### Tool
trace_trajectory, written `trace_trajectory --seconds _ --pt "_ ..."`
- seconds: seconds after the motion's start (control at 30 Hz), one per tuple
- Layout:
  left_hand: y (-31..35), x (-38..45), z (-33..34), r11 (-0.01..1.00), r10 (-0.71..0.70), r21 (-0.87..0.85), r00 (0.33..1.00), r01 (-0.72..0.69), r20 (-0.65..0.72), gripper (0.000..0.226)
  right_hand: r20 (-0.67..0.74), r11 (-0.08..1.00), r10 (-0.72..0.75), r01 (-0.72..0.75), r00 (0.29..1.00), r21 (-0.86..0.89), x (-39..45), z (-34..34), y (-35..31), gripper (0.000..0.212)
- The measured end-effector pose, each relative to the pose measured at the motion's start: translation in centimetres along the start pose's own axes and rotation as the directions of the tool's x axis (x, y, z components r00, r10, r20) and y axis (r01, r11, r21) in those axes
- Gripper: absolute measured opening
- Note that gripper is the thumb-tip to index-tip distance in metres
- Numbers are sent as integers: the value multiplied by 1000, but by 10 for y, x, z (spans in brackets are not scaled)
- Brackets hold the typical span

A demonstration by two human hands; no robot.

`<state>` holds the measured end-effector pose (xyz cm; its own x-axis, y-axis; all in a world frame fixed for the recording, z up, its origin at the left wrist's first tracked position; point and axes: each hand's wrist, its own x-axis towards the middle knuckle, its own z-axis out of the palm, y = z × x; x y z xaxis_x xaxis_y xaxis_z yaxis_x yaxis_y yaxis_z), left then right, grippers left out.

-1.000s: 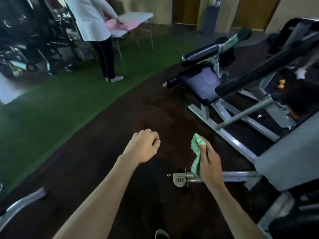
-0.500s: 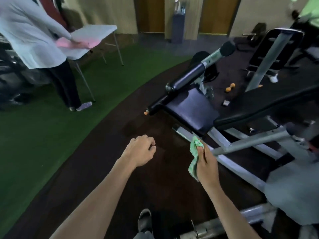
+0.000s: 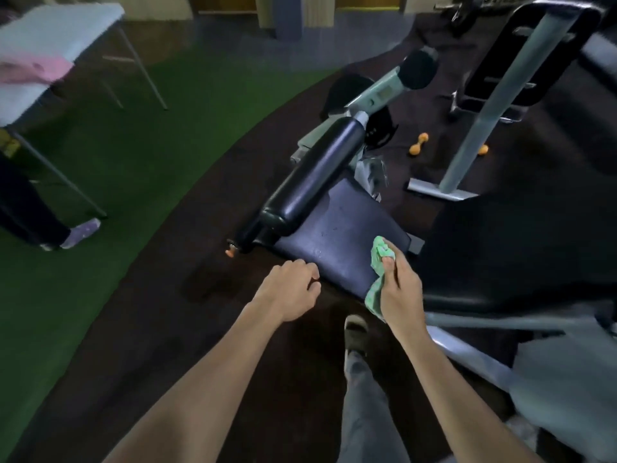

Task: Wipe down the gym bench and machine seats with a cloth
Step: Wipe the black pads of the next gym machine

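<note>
A dark blue padded seat (image 3: pixel 337 235) of a grey-framed machine lies just ahead of me, with a black roller pad (image 3: pixel 314 172) along its far left side. My right hand (image 3: pixel 399 289) is shut on a crumpled green cloth (image 3: pixel 379 262), held over the seat's near right corner. Whether the cloth touches the pad I cannot tell. My left hand (image 3: pixel 288 289) is a loose fist with nothing in it, at the seat's near left edge. A long black bench pad (image 3: pixel 521 262) extends to the right.
A white folding table (image 3: pixel 56 31) stands on green turf at the left, with another person's leg and shoe (image 3: pixel 80 233) beside it. Small orange dumbbells (image 3: pixel 419 143) lie on the dark rubber floor behind the seat. My own shoe (image 3: pixel 356 332) is below my right hand.
I have moved closer to the machine; the seat now lies right under my hands. My right hand with the cloth has come over the seat's near corner, and my left hand reached its edge.
</note>
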<state>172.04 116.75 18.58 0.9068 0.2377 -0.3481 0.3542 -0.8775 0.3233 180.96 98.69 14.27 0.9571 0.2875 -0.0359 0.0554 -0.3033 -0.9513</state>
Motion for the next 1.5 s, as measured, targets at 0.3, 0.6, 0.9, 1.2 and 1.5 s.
trace_trajectory --seconds 0.3,0.6,0.9,1.2,1.5 --pt "-14 308 110 981 -181 -65 983 180 -5 38 171 990 34 -10 985 -140 302 86 177 46" --pt "-47 410 180 947 -310 -15 897 322 -315 51 482 868 -90 306 872 -391 400 143 286 60" --pt "-52 442 225 946 -297 -54 786 320 -543 67 412 668 -223 446 884 -596 417 180 319 68" --pt "-84 443 198 914 -400 -271 556 302 -729 65 596 508 -500 770 628 -385 452 240 269 59" --pt "-47 483 224 918 -203 172 797 357 -569 71 584 767 -290 549 758 -331 483 131 317 61"
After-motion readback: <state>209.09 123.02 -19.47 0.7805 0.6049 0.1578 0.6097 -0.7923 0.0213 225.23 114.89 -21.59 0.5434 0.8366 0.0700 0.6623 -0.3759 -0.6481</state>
